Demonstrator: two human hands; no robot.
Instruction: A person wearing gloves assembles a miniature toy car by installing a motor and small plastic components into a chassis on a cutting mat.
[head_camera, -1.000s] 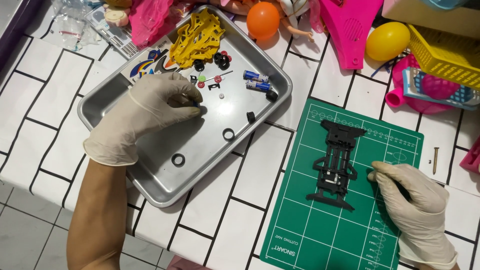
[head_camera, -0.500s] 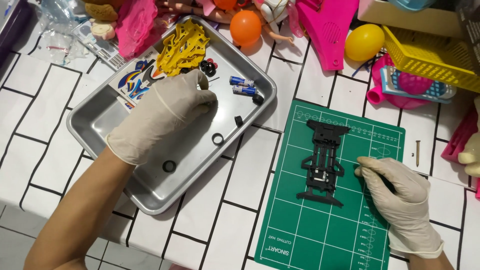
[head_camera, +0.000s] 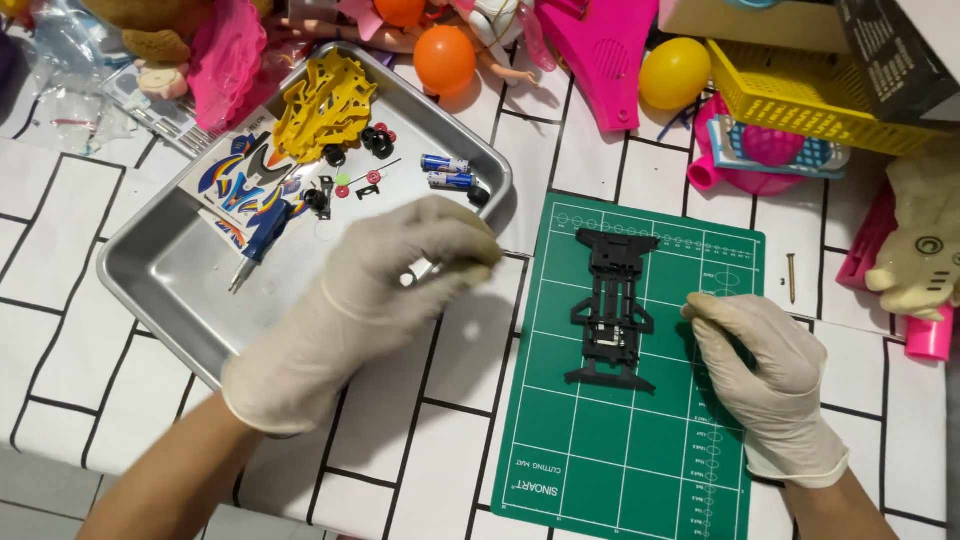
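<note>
The black toy-car chassis (head_camera: 612, 308) is laid lengthwise on the green cutting mat (head_camera: 640, 440), at about three o'clock in the head view, probably so that small parts stay on a flat, marked surface. It is steadied from its three o'clock side by the gloved right hand (head_camera: 770, 380), whose fingertips rest loosely bent at its edge, clamped on nothing. The gloved left hand (head_camera: 370, 300) is held over the near corner of the steel tray (head_camera: 170, 290), fingers drawn together; whether anything is pinched cannot be told. In the tray, at eleven o'clock, one yellow body shell (head_camera: 325, 100), one sticker sheet (head_camera: 245, 180) and two small batteries (head_camera: 445, 172) are kept together. One orange ball (head_camera: 445, 58) lies at twelve o'clock.
</note>
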